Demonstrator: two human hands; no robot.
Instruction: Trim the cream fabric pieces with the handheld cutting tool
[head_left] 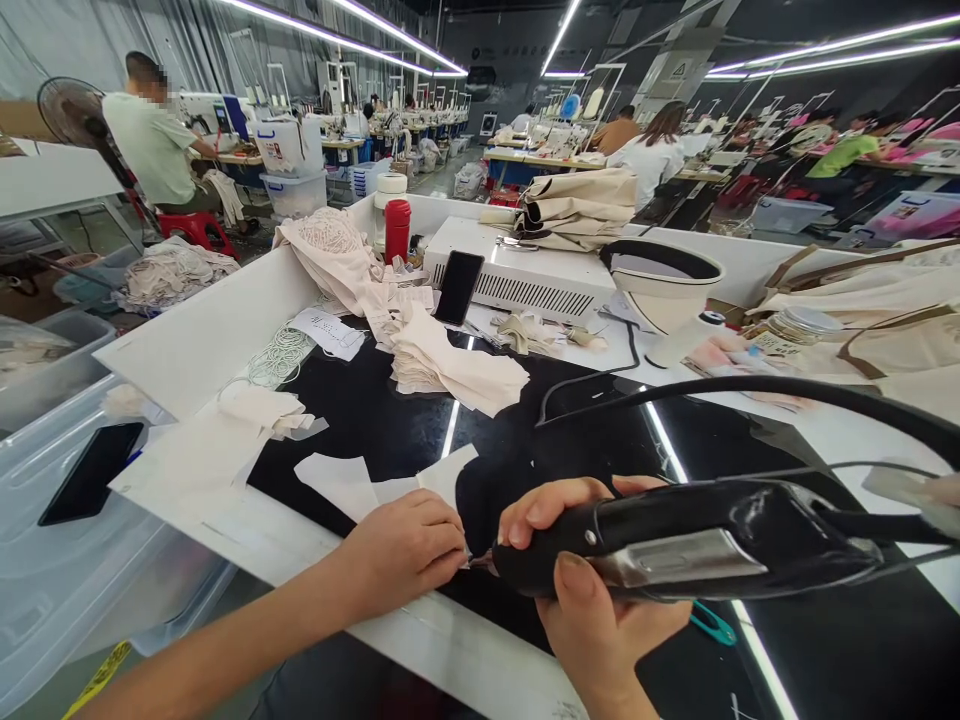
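Left hand: in the lower middle of the frame, thumb and fingers (442, 545) of the left hand (397, 550) are drawn together on a cream fabric piece (339, 482); the exact pinch is partly hidden.
Right hand: wrapped around the front of a black corded handheld tool (795, 535), the right hand (600, 625) has its thumb beside the silver side plate (679, 557).
Tool tip: near the left fingertips, too small and covered to identify.
Good handling: the cloth is probably best held flat and taut, the left fingertips a little back from the tip, and the tool guided slowly with a relaxed grip.
Cable: the thick black cable (787, 384) arches across the right side; slack would likely spare the wrist from drag.
Black work surface: under both hands, the glossy panel (360, 400) reflects the ceiling lights.
Cut pieces: a cream stack (461, 365) lies at centre, below a black smartphone (459, 287).
Lower right: a teal-handled tool (711, 622) lies beyond the right hand.
Upper left: a seated person (146, 150) in a pale shirt faces a machine.
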